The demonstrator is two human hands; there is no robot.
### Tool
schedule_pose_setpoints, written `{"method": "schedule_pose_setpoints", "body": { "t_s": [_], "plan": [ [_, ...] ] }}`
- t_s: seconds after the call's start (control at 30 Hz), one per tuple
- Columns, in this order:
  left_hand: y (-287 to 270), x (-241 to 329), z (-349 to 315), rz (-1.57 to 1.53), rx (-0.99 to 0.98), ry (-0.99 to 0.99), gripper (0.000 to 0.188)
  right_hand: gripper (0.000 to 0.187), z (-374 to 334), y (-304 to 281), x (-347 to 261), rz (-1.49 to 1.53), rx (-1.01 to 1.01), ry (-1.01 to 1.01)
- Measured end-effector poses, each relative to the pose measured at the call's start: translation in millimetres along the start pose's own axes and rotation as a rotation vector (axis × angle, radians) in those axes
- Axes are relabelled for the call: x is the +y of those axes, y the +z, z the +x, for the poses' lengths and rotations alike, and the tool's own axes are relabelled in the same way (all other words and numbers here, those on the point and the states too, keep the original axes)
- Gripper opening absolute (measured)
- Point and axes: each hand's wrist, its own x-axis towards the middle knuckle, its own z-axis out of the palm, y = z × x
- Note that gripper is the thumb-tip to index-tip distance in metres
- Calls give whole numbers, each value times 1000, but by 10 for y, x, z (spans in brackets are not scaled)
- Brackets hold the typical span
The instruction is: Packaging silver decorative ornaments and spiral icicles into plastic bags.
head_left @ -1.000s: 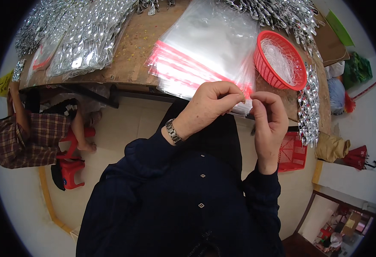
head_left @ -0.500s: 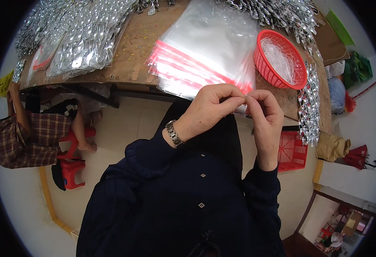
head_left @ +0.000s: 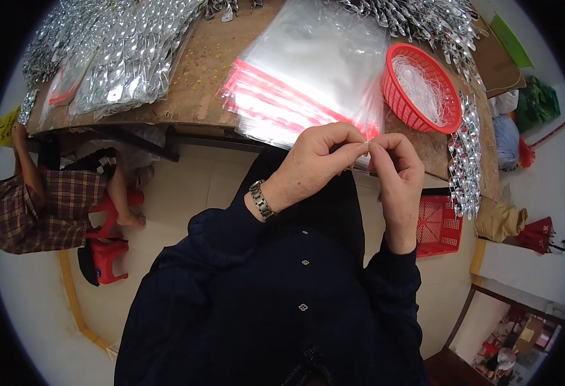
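— What do the hands hold?

— The left hand (head_left: 318,161) and right hand (head_left: 395,167) meet fingertip to fingertip, each grip pinched nearly closed on a tiny pale piece (head_left: 367,147), too small to identify.

— How would it handle?

— Probably light and easily dropped; best pinched at its ends.

— Where is it?

— Between both grips, above the table (head_left: 212,64) edge, near the bags (head_left: 308,83) and basket (head_left: 392,90).

Red basket (head_left: 417,90) of white threads, heaps of silvery pieces (head_left: 121,58) — red stool (head_left: 105,257), floor
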Motion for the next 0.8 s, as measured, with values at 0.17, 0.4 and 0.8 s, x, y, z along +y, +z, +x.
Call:
{"method": "schedule_pose_setpoints", "body": {
  "t_s": [0.17, 0.4, 0.8],
  "plan": [
    [-17, -39, 11, 18, 24, 18, 12, 3, -34, 52, 1, -36, 32, -59],
    [-9, -92, 25, -4, 51, 57, 10, 4, -86, 110, -36, -351, 137, -378],
    [-24, -110, 14, 53, 30, 24, 15, 6, -62, 140, -10, -495, 185, -481]
  ]
}}
